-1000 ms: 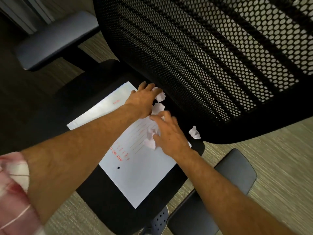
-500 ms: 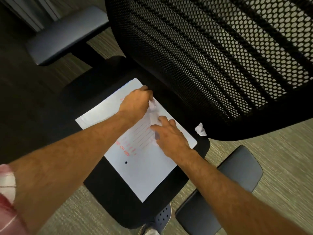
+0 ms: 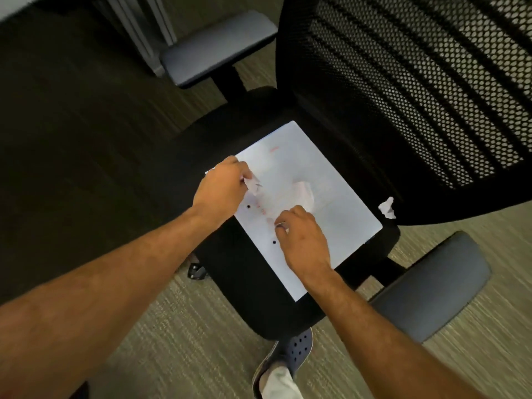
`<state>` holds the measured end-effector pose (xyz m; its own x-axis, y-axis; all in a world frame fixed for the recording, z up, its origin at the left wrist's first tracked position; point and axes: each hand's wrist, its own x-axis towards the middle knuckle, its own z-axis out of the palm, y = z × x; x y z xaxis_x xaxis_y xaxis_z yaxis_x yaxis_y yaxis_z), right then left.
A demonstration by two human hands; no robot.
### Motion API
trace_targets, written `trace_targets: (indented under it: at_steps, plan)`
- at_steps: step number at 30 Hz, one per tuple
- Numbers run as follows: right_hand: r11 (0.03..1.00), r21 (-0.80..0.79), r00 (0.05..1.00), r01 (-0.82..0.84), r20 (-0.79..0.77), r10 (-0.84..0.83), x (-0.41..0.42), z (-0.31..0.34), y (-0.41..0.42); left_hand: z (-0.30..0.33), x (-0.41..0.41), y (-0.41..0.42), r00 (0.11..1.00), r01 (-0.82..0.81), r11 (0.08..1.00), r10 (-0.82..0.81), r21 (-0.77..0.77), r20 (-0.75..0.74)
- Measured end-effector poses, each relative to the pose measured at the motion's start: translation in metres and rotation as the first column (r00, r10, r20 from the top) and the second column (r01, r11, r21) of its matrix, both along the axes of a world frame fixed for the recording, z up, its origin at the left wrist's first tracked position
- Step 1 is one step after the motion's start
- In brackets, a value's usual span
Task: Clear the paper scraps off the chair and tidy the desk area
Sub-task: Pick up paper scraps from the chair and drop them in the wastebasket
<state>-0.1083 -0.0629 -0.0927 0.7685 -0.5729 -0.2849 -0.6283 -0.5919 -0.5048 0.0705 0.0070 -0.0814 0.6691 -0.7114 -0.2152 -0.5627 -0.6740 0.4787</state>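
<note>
A white sheet of paper (image 3: 322, 191) with red print lies on the black seat (image 3: 253, 289) of an office chair. My left hand (image 3: 221, 185) is closed around crumpled white paper scraps (image 3: 253, 184) over the sheet's left edge. My right hand (image 3: 302, 240) rests knuckles up on the sheet, fingers curled. A blurred crumpled scrap (image 3: 303, 194) sits just beyond its fingertips; whether the fingers pinch it is unclear. One more scrap (image 3: 387, 208) lies on the seat by the base of the mesh backrest (image 3: 417, 82), right of the sheet.
Grey armrests stand at the far left (image 3: 218, 47) and near right (image 3: 429, 286) of the chair. A metal desk leg (image 3: 155, 33) rises behind the far armrest. My shoe (image 3: 288, 358) is on the striped carpet under the seat's front edge.
Both hands have drawn back from the backrest toward me, the left one closed on scraps it gathered. The view has tilted, showing more of the floor and my foot.
</note>
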Motion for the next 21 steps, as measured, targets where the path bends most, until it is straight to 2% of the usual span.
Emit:
trace_targets:
  at_steps: [4,9,15,21]
  plan:
    - [0.974,0.165,0.976,0.154,0.127,-0.176,0.007,0.011,0.034,0.015,0.008,0.054,0.999,-0.053,0.998,0.053,-0.033,-0.007]
    - [0.955,0.261,0.975,0.138,0.133,-0.177,0.033,0.027,0.100,0.028,0.001,0.145,0.979,-0.201,0.973,0.197,-0.110,-0.052]
    - [0.936,0.352,0.983,-0.003,0.173,-0.062,0.068,0.026,0.220,0.021,-0.004,0.287,0.937,-0.340,0.931,0.325,-0.129,-0.129]
    - [0.936,0.314,0.976,-0.157,0.195,0.098,0.101,0.016,0.346,0.008,0.002,0.439,0.868,-0.490,0.867,0.477,-0.087,-0.139]
